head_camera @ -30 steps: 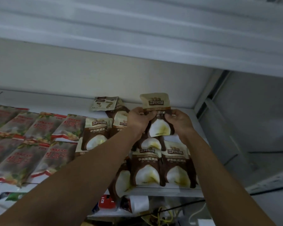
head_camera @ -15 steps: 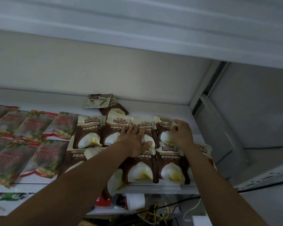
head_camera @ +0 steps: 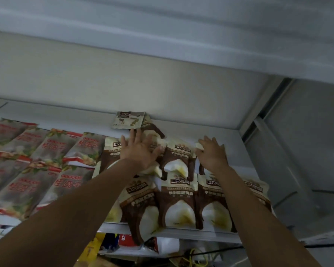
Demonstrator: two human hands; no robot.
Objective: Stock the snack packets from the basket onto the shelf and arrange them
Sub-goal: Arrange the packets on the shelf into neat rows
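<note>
On white shelf (head_camera: 66,118): snack packets (head_camera: 178,201) laid flat in overlapping rows. Pressed from above by left hand (head_camera: 138,151), fingers spread, and right hand (head_camera: 212,153), fingers straight, probably close together. Red packets (head_camera: 52,149) just left.

Both bare arms reach up and away from the body, the left forearm (head_camera: 81,199) rising from the near left and the right forearm (head_camera: 245,205) from the near right, so that they converge toward the far middle. The left hand (head_camera: 138,151) lies palm down with its fingers straight and spread, pointing far. The right hand (head_camera: 212,155), just to its right and apart from it, is also palm down, fingers close together and only slightly bent.
</note>
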